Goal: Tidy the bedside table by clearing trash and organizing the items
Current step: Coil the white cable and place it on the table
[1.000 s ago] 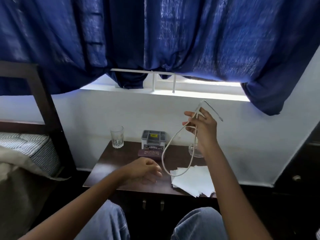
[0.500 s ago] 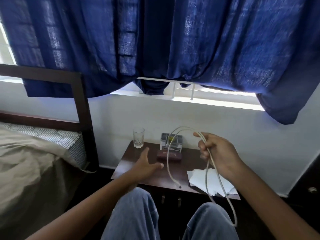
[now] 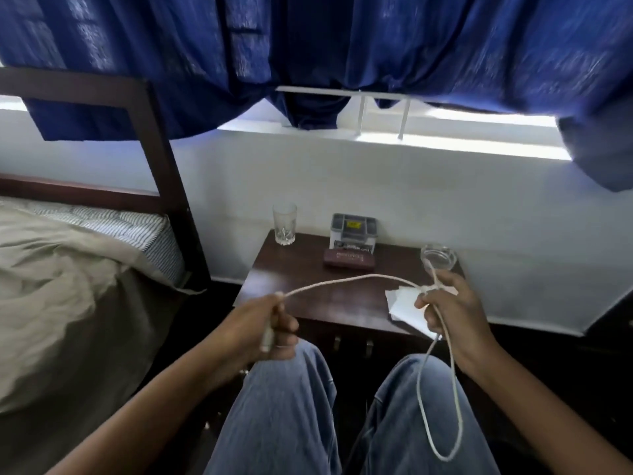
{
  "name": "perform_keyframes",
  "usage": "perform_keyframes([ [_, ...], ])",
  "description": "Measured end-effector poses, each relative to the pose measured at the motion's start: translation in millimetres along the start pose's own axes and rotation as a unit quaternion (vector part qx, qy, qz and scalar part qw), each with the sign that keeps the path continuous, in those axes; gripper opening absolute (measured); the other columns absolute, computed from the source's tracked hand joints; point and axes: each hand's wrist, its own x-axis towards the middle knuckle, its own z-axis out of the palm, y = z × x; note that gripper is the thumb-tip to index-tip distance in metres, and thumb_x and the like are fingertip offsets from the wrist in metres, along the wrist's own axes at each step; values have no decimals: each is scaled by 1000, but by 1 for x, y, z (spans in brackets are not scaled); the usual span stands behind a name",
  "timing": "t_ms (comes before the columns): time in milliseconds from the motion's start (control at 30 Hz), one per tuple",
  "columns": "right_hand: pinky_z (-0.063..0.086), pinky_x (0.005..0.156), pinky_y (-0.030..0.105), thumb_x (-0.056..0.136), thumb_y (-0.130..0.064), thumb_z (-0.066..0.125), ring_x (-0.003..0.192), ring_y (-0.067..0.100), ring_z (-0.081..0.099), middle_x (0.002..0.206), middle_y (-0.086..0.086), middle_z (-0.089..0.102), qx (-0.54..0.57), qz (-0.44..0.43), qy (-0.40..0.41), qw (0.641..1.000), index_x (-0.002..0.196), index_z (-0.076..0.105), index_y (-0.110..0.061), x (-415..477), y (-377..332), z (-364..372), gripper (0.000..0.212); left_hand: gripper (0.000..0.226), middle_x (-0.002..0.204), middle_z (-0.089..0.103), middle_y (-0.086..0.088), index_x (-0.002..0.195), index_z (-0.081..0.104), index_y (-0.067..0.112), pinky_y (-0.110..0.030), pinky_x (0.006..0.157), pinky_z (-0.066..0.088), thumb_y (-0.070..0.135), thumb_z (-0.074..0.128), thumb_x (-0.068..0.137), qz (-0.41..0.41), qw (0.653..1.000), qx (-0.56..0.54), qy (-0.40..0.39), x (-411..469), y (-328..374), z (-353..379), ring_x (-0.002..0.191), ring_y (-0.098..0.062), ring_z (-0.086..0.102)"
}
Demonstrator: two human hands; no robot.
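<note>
Status: the task is part done, in my judgement. The cable (image 3: 359,276) is off the bedside table (image 3: 294,269) and in hand, but it is not yet coiled or put away. A loose spread of white papers (image 3: 406,305) lies at the table's 4 o'clock corner and looks like the trash left to clear.

Items on the table appear roughly ordered:
- a drinking glass (image 3: 284,223) upright at 11 o'clock;
- a small lidded box (image 3: 354,229) at 12 o'clock;
- a dark red case (image 3: 348,260) just in front of the box, whether touching it I cannot tell;
- a clear glass dish (image 3: 439,258) at 2 o'clock.

Hands: the left hand (image 3: 274,327) has its fingers curled round one end of the cable, in front of the table's 7 o'clock corner. The right hand (image 3: 448,310) pinches the cable between thumb and fingers, over the papers at 4 o'clock.

Condition of the cable: thin, off-white and limp. One span runs between the two hands in a shallow arch above the front of the table. From the right hand a long slack loop hangs down over the right knee, towards 5 o'clock in the view. A short length stands up above the right hand, towards the dish. No knot or kink is visible. The end in the left hand looks thicker, perhaps a plug; it is too blurred to confirm.
</note>
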Motion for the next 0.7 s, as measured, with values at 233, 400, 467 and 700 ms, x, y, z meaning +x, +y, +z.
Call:
perform_keyframes([
  [233, 42, 49, 28, 75, 1, 72, 42, 17, 48, 68, 5, 57, -169, -73, 29, 982, 126, 32, -16, -1, 13, -3, 67, 33, 43, 26, 9, 73, 53, 14, -15, 30, 26, 24, 32, 96, 7, 969, -235, -71, 13, 11, -28, 29, -3, 22],
  [400, 42, 45, 25, 76, -7, 74, 40, 17, 48, 76, 8, 64, -225, -82, -28, 971, 124, 47, -26, 0, 16, -2, 58, 30, 58, 46, 10, 109, 62, 11, -16, 41, 40, 22, 41, 90, 45, 941, -310, -126, 9, 14, -26, 42, -3, 39],
  [467, 41, 44, 17, 79, -11, 72, 41, 6, 51, 82, 5, 68, -292, -116, -51, 948, 92, 67, -18, 1, 17, -1, 16, 30, 73, 63, 10, 112, 61, 11, -19, 52, 51, 20, 45, 88, 61, 936, -320, -129, 7, 14, -23, 55, -4, 58],
  [700, 44, 81, 22, 81, -32, 68, 97, -3, 56, 125, -34, 38, -527, -255, -245, 772, 88, 71, -34, -14, 18, 7, 8, 13, 113, 70, -8, 96, 59, 14, -27, 69, 59, 14, 47, 91, 137, 934, -327, -45, 10, 12, -26, 96, -16, 70],
])
